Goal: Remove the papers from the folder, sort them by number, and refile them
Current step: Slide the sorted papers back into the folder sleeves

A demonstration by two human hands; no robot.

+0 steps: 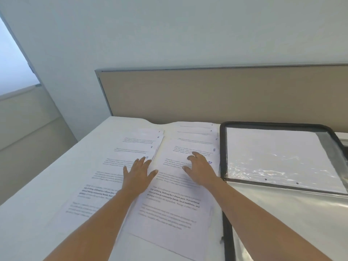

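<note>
Numbered white papers lie fanned in two overlapping columns on the white table [37, 213]. The left column [105, 178] shows 7 and 9 at its corners; the right column [175, 204] shows 8 and 10. My left hand [138, 171] lies flat with spread fingers on the sheet marked 9. My right hand [199, 169] rests on the sheet marked 10, fingers bent slightly, fingertips touching the paper. The clear zip folder [278, 155] with a black edge lies open to the right, holding no loose sheet that I can make out.
A beige partition panel [207, 95] stands along the table's far edge. The folder's clear front flap [291, 223] spreads toward me at the right. The table's left edge drops off beside a pale wall.
</note>
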